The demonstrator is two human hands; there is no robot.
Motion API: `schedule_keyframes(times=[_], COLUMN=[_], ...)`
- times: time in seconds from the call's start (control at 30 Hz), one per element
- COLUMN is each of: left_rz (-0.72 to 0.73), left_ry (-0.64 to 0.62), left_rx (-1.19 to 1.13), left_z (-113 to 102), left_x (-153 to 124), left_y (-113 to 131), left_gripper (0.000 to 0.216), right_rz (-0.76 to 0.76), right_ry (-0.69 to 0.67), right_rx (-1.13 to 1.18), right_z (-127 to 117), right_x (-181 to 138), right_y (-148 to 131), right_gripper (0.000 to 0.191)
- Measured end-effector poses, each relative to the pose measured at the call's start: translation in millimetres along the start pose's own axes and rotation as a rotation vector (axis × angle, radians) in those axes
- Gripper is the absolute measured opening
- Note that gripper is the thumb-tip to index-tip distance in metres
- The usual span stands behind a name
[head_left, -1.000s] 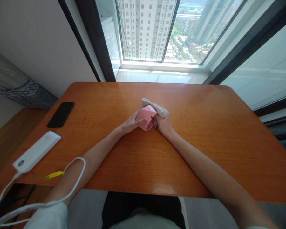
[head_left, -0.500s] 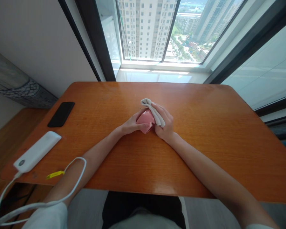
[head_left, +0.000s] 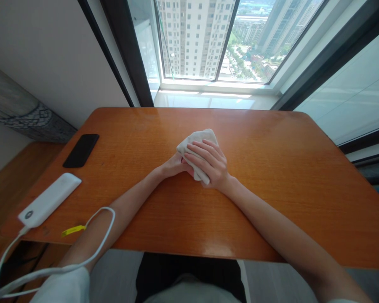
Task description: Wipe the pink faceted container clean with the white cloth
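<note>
Head view, from left to right. Black flat phone (head_left: 81,150) and white oblong power bank (head_left: 49,200) with white cable (head_left: 97,235) near left edge of orange wooden table (head_left: 271,176), well apart from hands. At table centre, left hand (head_left: 173,165) curled against small pink object (head_left: 190,171), almost fully hidden. Just right and on top, right hand (head_left: 210,162), fingers together, pressing crumpled beige cloth (head_left: 194,145) down over it. Cloth lying diagonally, far end toward window; right hand nearer.
</note>
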State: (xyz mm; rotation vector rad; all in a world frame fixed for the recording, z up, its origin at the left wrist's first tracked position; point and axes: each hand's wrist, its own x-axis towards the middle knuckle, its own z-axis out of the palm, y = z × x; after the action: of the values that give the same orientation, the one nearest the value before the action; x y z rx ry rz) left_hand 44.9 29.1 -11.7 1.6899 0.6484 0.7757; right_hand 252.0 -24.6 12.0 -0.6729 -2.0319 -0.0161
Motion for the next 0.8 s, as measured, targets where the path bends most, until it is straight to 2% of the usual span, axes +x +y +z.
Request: schedule_keyframes(times=[0.1, 0.23, 0.43, 0.57, 0.67, 0.8], left_rz=[-0.03, -0.059, -0.047, -0.032, -0.022, -0.029], left_ry=[0.03, 0.007, 0.031, -0.006, -0.005, -0.009], left_rx=[-0.027, -0.092, -0.112, -0.133, -0.145, -0.144], left_z=[0.3, 0.8, 0.5, 0.6, 1.1, 1.6], left_x=[0.5, 3.0, 3.7, 2.1, 1.4, 1.4], left_y=[1.5, 4.4, 11.7, 14.4, 15.4, 16.6], left_gripper=[0.05, 0.071, 0.097, 0.095, 0.093, 0.095], right_rz=[0.003, 0.056, 0.396, 0.59, 0.628, 0.632], right_ry=[0.061, 0.134, 0.219, 0.247, 0.26, 0.258], right_rx=[-0.001, 0.091, 0.26, 0.415, 0.489, 0.48], right_z=[-0.9, -1.0, 5.6, 15.9, 19.6, 17.3], right_x=[3.1, 8.7, 4.7, -3.6, -5.1, -2.6], right_y=[6.5, 6.3, 8.5, 25.6, 32.7, 26.9], right_gripper=[0.051, 0.054, 0.043, 0.042, 0.04, 0.043])
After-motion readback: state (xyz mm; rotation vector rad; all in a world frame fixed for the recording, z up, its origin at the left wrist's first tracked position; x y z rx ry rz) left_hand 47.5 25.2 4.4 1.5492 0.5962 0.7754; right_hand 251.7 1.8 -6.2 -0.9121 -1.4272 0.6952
